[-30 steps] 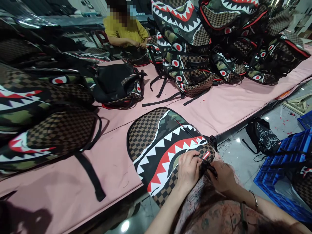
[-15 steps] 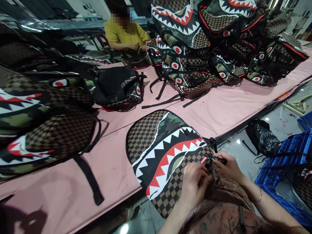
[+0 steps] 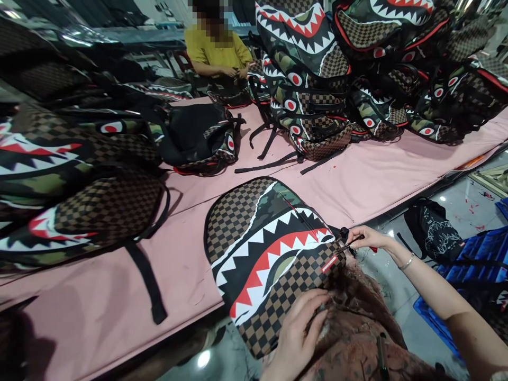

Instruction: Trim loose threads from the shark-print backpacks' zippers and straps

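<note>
A backpack [image 3: 270, 254] with brown checks, a camouflage patch and a toothy shark mouth lies front up, its upper part on the pink table and its near end over the edge toward my lap. My left hand [image 3: 304, 328] is curled over the near edge of the backpack, its fingertips partly hidden against the bag and my clothing. At the bag's right corner, beside a small red label [image 3: 329, 264], my right hand [image 3: 367, 238] is closed on what look like small dark scissors [image 3: 346, 246]. Their tips point left at the bag's edge.
Several similar backpacks are piled on the pink table [image 3: 190, 233] at left [image 3: 107, 217] and at the back [image 3: 313, 100]. A strap hangs across the table at left. Across it sits a person in yellow [image 3: 218, 53]. To the right are a black bag [image 3: 432, 227] and a blue crate [image 3: 472, 259].
My right hand has moved away from my left, out to the bag's right corner with the scissors. My left hand has slid down and toward me along the near edge, uncovering the red label.
</note>
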The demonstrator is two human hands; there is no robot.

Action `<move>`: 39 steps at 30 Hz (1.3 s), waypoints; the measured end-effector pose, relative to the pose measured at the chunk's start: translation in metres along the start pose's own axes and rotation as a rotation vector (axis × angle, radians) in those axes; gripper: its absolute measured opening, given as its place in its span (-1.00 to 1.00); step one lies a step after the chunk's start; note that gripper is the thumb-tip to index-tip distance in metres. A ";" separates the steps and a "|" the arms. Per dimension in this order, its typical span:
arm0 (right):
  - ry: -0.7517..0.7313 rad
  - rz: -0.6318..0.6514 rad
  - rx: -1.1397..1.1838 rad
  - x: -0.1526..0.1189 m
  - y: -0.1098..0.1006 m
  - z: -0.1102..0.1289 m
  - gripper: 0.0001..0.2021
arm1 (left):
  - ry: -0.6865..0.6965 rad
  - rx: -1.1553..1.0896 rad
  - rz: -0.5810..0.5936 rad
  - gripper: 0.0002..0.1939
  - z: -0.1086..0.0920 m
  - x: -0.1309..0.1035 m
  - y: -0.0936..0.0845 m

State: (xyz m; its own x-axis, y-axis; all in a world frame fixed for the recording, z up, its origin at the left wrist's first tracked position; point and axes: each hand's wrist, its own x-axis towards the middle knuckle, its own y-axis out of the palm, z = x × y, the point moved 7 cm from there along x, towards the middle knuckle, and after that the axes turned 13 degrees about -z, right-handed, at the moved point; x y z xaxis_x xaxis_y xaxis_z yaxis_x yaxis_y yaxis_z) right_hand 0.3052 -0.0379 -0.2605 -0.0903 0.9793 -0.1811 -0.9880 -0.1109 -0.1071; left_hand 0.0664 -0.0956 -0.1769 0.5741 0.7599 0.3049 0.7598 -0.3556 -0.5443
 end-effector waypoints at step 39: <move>-0.137 0.285 -0.210 0.023 0.053 0.035 -0.76 | -0.066 -0.027 -0.162 -0.78 -0.004 0.012 -0.024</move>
State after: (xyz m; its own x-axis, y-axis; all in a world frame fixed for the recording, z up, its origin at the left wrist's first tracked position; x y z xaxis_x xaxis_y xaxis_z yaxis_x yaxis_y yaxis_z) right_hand 0.2462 -0.0148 -0.2358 -0.3878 0.9161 -0.1016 -0.8751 -0.4005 -0.2717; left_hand 0.0559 -0.0802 -0.1571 0.4226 0.8422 0.3349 0.8493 -0.2389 -0.4708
